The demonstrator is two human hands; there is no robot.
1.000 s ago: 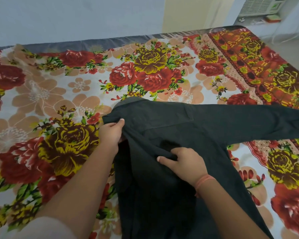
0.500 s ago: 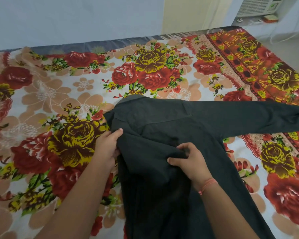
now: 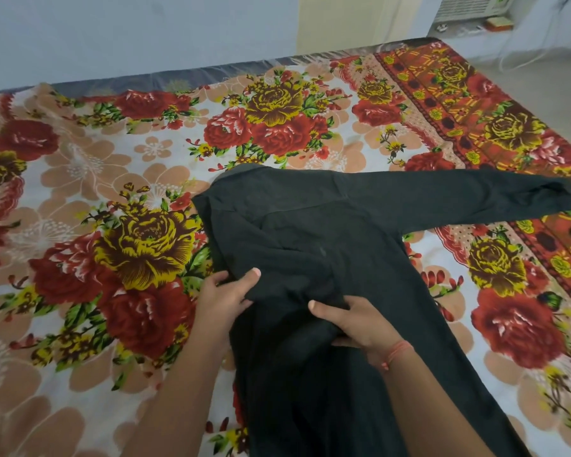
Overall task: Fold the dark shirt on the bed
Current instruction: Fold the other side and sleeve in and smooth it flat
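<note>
Floral bedsheet (image 3: 145,245) with big red and yellow roses covers the bed, and the dark shirt (image 3: 310,232) lies on it right of centre, one sleeve (image 3: 475,199) stretched out flat to the right. Left hand (image 3: 225,298) has its fingers pinched shut on a fold at the shirt's left edge. Right hand (image 3: 360,321), thread band (image 3: 398,352) on its wrist, has its fingers curled tight into bunched cloth mid-body.

Two bare forearms, no sleeves, thin orange-red thread band (image 3: 397,352) around the right wrist
</note>
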